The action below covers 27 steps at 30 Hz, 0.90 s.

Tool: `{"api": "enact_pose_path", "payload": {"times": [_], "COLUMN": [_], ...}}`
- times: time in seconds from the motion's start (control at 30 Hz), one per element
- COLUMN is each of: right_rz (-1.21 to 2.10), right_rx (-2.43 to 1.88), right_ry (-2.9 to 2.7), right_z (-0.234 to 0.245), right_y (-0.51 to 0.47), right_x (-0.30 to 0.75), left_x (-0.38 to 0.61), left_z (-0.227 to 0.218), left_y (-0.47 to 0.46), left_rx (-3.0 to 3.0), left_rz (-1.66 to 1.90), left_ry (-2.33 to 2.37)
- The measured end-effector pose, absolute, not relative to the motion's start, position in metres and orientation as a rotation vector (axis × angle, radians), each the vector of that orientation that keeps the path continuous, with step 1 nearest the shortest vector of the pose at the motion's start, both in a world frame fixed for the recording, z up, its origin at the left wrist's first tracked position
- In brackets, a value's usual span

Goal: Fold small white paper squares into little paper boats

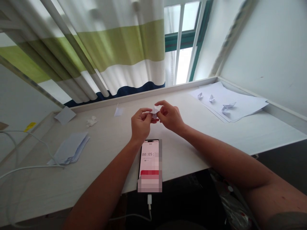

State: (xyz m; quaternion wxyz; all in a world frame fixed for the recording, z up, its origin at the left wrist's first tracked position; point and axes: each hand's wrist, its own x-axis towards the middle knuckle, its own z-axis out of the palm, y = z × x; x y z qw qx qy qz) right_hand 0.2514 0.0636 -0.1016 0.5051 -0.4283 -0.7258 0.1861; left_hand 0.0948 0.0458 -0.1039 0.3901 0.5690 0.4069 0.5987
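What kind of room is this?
Maybe a study or bedroom: a white desk sits below a window with a striped curtain, and a phone and folded paper boats lie on it.

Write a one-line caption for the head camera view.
Left hand and right hand pinch a small folded paper above a white desk, near paper boats.

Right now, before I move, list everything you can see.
desk: one, white, under everything
curtain: one, green-white striped, far left
window: one, green frame, behind desk
sheets: stack, white, desk's right
boats: three or four, white, on sheets
phone: one, black, near edge
paper pile: one, white, desk's left
cable: one, white, far left
folded paper: one, white, between grips
left grip: one, pinching folded paper
right grip: one, pinching folded paper
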Motion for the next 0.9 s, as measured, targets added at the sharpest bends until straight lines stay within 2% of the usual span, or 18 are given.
{"api": "enact_pose_path", "payload": {"times": [0.17,0.3,0.67,0.9], "right_rz": [0.389,0.384,1.015,1.067], "right_rx": [-0.903,-0.832,-0.763,-0.739], "right_ry": [-1.834,-1.929,-1.629,-1.571], "right_z": [-0.105,-0.106,-0.107,-0.103], "right_y": [0.071,0.076,0.078,0.076], "right_x": [0.257,0.262,0.256,0.258], "left_x": [0.089,0.081,0.08,0.078], "left_z": [-0.103,-0.103,-0.106,-0.107], "left_y": [0.055,0.058,0.057,0.057], "left_rx": [1.2,1.252,1.447,1.403], "left_rz": [1.474,1.468,1.441,1.33], "left_ry": [0.99,0.968,0.895,0.891]}}
